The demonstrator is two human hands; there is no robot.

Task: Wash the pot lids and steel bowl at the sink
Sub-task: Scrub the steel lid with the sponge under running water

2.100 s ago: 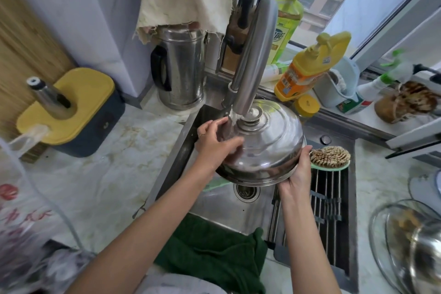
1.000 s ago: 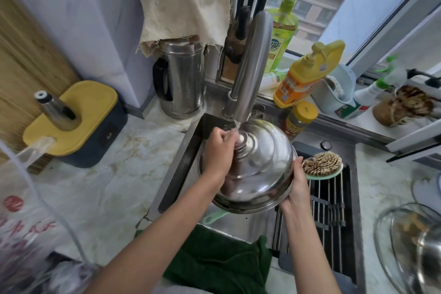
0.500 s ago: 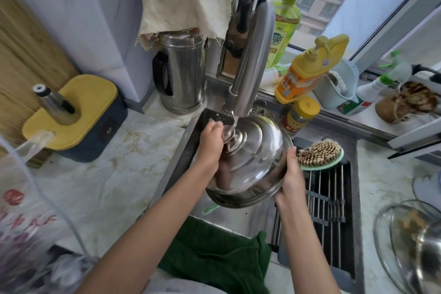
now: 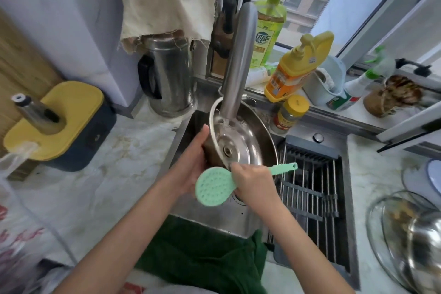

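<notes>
Over the sink (image 4: pixel 210 216), my left hand (image 4: pixel 191 164) grips a steel pot lid (image 4: pixel 241 136) by its left rim, thumb up along the edge. The lid is tilted with its hollow inside facing me, and water from the faucet (image 4: pixel 238 55) runs into it. My right hand (image 4: pixel 254 182) holds a green dish brush (image 4: pixel 213 186) by its handle, just below the lid's lower rim; the brush's flat back faces me. A glass lid (image 4: pixel 386 219) and a steel bowl (image 4: pixel 427 243) lie on the counter at the far right.
A wire drying rack (image 4: pixel 310 186) fills the sink's right half. A green towel (image 4: pixel 202 255) hangs over the front edge. A steel kettle (image 4: pixel 167 74), knife block (image 4: pixel 226 31) and detergent bottles (image 4: pixel 298 67) line the back. A yellow-lidded box (image 4: pixel 55 124) stands on the left.
The lid has been flipped from dome up to hollow side up. My right hand left the rim and picked up the green brush from the rack.
</notes>
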